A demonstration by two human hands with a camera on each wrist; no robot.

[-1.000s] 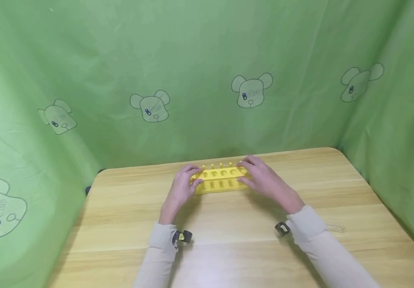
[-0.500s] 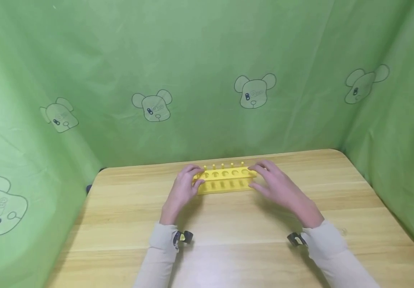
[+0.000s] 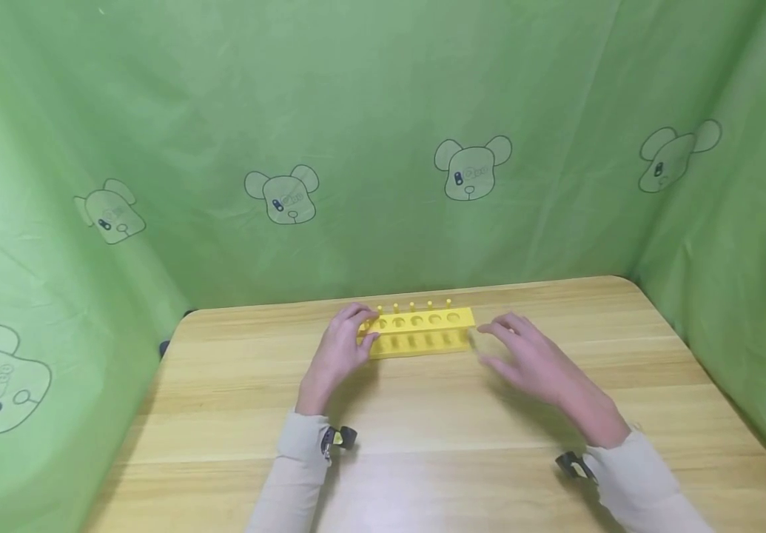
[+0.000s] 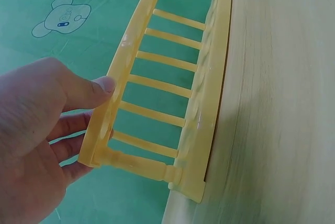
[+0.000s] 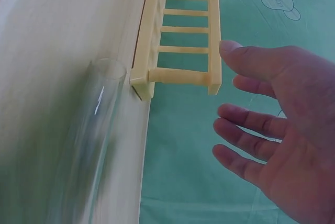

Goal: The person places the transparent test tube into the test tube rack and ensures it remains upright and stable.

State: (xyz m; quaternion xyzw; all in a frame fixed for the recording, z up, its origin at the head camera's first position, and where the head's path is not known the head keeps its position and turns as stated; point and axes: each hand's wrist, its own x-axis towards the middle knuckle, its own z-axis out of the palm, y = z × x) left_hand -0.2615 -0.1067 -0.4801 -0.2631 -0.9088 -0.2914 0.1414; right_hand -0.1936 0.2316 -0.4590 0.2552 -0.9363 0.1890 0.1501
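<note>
A yellow test tube rack (image 3: 417, 330) with a row of round holes and upright pegs stands near the table's far edge. My left hand (image 3: 338, 346) grips its left end; in the left wrist view the thumb (image 4: 91, 92) lies on the upper bar, with the other fingers behind it. To the right of the rack, my right hand (image 3: 532, 357) is apart from it in the head view, fingers spread loosely around nothing. A clear glass test tube (image 5: 89, 140) lies on the table in the right wrist view; my right arm mostly hides it in the head view.
The wooden table (image 3: 416, 474) has rounded far corners. Green curtain (image 3: 369, 96) printed with bear heads hangs behind it and along both sides. Black wrist cameras, such as the left one (image 3: 339, 437), sit at both cuffs.
My right hand has let go of the rack's right end and drawn back to the right and toward me. The left hand keeps its grip on the rack.
</note>
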